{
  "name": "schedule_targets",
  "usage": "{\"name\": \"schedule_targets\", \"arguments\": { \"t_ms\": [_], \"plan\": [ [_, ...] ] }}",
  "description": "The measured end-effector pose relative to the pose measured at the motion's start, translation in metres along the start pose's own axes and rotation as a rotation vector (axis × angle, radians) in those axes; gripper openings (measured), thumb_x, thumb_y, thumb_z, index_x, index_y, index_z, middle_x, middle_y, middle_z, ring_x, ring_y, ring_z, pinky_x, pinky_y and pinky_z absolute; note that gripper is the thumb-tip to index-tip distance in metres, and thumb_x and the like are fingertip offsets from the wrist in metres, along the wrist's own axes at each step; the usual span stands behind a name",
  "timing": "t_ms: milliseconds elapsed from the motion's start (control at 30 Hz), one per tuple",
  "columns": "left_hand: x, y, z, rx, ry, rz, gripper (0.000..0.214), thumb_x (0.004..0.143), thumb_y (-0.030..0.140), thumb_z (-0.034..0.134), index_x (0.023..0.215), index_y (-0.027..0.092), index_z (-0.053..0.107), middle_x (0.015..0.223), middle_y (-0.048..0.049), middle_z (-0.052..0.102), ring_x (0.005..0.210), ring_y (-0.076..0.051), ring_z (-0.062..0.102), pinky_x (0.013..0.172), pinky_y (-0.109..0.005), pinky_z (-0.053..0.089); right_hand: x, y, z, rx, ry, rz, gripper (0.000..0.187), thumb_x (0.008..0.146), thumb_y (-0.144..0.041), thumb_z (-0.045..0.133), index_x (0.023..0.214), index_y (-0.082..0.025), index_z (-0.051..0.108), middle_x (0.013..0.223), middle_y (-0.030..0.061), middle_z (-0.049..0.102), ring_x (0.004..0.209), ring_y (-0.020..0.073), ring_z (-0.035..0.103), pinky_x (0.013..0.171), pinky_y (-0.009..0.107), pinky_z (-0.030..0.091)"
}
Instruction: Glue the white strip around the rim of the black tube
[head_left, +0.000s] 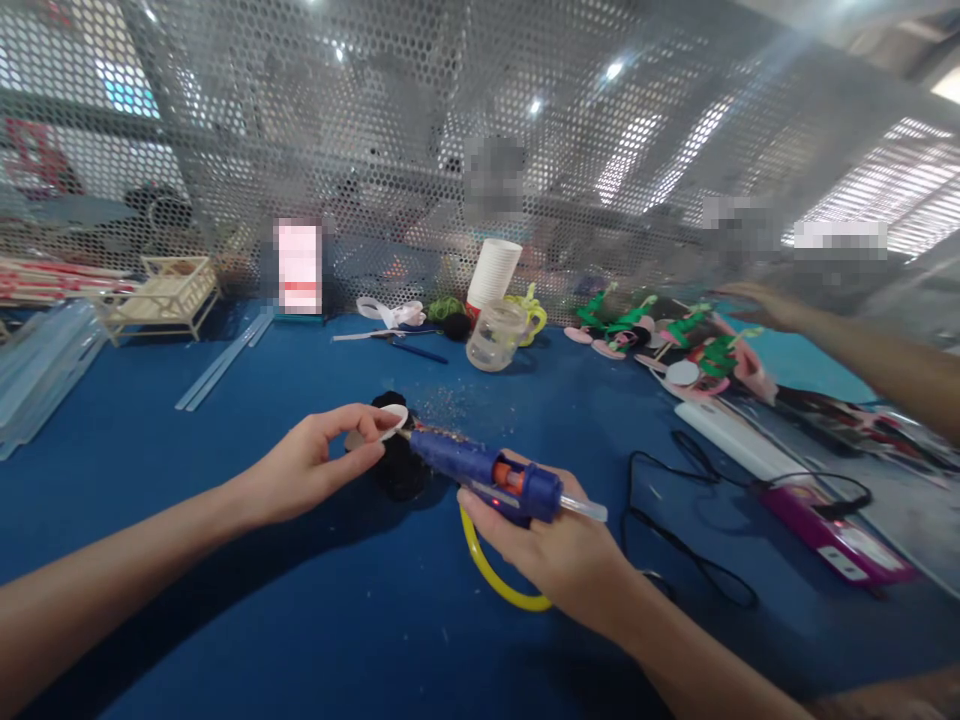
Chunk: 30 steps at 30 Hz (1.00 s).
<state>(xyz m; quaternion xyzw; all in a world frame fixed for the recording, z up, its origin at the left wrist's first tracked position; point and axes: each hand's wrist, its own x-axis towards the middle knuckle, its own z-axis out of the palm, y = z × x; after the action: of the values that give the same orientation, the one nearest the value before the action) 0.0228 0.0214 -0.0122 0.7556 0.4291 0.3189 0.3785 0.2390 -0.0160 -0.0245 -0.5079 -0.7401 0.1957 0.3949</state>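
My right hand (551, 535) grips a blue hot glue gun (465, 460) with a clear glue stick (583, 508) poking from its back. In my left hand (322, 455) a small white disc (395, 416) is pinched between thumb and fingers. The gun's nozzle points left and meets the disc's lower edge, or comes very close to it. Beneath them lies a black, fuzzy-looking item (403, 470); I cannot make out its kind. A yellow ring-like piece (499, 585) curves out from under my right hand, partly hidden by it.
A clear plastic jar (495, 338), stacked white paper cups (496, 268) and a phone (298, 270) stand at the back. Left are glue sticks (45, 370) and a small wooden frame (161, 300). Right are green-and-pink crafts (705, 345), a purple-white power strip (832, 535), black cable, and another person's arm (847, 345).
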Motion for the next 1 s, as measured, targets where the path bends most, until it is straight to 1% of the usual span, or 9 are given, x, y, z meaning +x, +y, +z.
{"name": "schedule_targets", "arguments": {
  "t_ms": [100, 233, 400, 500, 633, 733, 767, 867, 1000],
  "plan": [
    [-0.001, 0.0, 0.0, -0.017, -0.005, -0.015, 0.016, 0.081, 0.026, 0.046, 0.068, 0.018, 0.046, 0.121, -0.0091, 0.055, 0.116, -0.023, 0.045, 0.093, -0.035, 0.035, -0.003, 0.004, 0.002, -0.008, 0.007, -0.002, 0.012, 0.071, -0.032, 0.055, 0.064, -0.023, 0.053, 0.053, -0.0025, 0.055, 0.042, 0.0125, 0.051, 0.042, 0.022, 0.044],
    [-0.001, -0.001, 0.0, -0.01, -0.021, -0.017, 0.016, 0.081, 0.027, 0.047, 0.067, 0.018, 0.046, 0.123, -0.0099, 0.054, 0.117, -0.024, 0.045, 0.094, -0.037, 0.035, -0.001, 0.0, 0.001, -0.023, -0.02, -0.011, 0.014, 0.072, -0.032, 0.052, 0.061, -0.023, 0.052, 0.051, -0.0016, 0.055, 0.042, 0.0132, 0.052, 0.042, 0.023, 0.044],
    [-0.001, -0.001, 0.0, -0.02, -0.025, -0.021, 0.017, 0.082, 0.028, 0.046, 0.067, 0.019, 0.046, 0.124, -0.0104, 0.053, 0.119, -0.024, 0.042, 0.095, -0.036, 0.036, -0.001, -0.002, 0.004, -0.025, 0.064, 0.003, 0.016, 0.072, -0.034, 0.053, 0.06, -0.023, 0.05, 0.051, -0.0018, 0.054, 0.041, 0.0127, 0.052, 0.04, 0.022, 0.043],
    [-0.001, 0.0, 0.0, -0.014, -0.024, -0.021, 0.017, 0.082, 0.028, 0.046, 0.067, 0.019, 0.046, 0.125, -0.0095, 0.052, 0.12, -0.024, 0.041, 0.095, -0.035, 0.036, -0.002, -0.001, 0.004, -0.023, 0.005, 0.008, 0.015, 0.072, -0.033, 0.053, 0.061, -0.023, 0.05, 0.048, -0.003, 0.052, 0.037, 0.0113, 0.049, 0.038, 0.021, 0.042],
    [-0.001, -0.001, -0.001, 0.006, -0.029, -0.021, 0.018, 0.081, 0.028, 0.046, 0.066, 0.019, 0.045, 0.123, -0.0082, 0.054, 0.119, -0.025, 0.043, 0.092, -0.036, 0.037, 0.002, -0.004, -0.001, -0.032, -0.031, 0.049, 0.014, 0.071, -0.034, 0.052, 0.064, -0.021, 0.053, 0.051, -0.001, 0.055, 0.042, 0.0125, 0.052, 0.04, 0.021, 0.042],
    [-0.001, 0.0, -0.001, 0.006, -0.03, -0.018, 0.018, 0.082, 0.028, 0.045, 0.066, 0.019, 0.045, 0.122, -0.0085, 0.055, 0.118, -0.025, 0.043, 0.092, -0.036, 0.038, 0.004, -0.008, -0.003, -0.017, -0.09, 0.059, 0.015, 0.072, -0.032, 0.051, 0.062, -0.02, 0.053, 0.05, -0.0018, 0.054, 0.04, 0.0109, 0.05, 0.039, 0.02, 0.041],
    [-0.001, 0.0, -0.001, 0.005, -0.03, -0.019, 0.018, 0.082, 0.028, 0.045, 0.066, 0.019, 0.045, 0.123, -0.0085, 0.054, 0.119, -0.025, 0.043, 0.092, -0.036, 0.037, 0.004, -0.008, -0.003, -0.021, -0.091, 0.064, 0.015, 0.072, -0.032, 0.051, 0.063, -0.02, 0.054, 0.05, -0.0016, 0.054, 0.039, 0.0109, 0.049, 0.039, 0.02, 0.041],
    [-0.001, 0.0, -0.001, -0.002, -0.029, -0.023, 0.018, 0.082, 0.029, 0.046, 0.067, 0.019, 0.046, 0.125, -0.0083, 0.053, 0.119, -0.025, 0.042, 0.094, -0.037, 0.036, 0.002, -0.006, -0.002, -0.054, -0.022, 0.081, 0.015, 0.069, -0.033, 0.053, 0.066, -0.019, 0.056, 0.052, 0.0004, 0.056, 0.04, 0.0122, 0.05, 0.041, 0.023, 0.043],
    [-0.001, 0.0, -0.001, -0.016, -0.034, -0.022, 0.018, 0.082, 0.028, 0.046, 0.066, 0.018, 0.045, 0.124, -0.0088, 0.053, 0.119, -0.026, 0.042, 0.093, -0.038, 0.037, 0.002, -0.004, -0.002, -0.039, -0.06, 0.048, 0.016, 0.07, -0.033, 0.052, 0.062, -0.02, 0.055, 0.05, -0.0011, 0.055, 0.04, 0.0115, 0.05, 0.042, 0.022, 0.043]
  ]
}}
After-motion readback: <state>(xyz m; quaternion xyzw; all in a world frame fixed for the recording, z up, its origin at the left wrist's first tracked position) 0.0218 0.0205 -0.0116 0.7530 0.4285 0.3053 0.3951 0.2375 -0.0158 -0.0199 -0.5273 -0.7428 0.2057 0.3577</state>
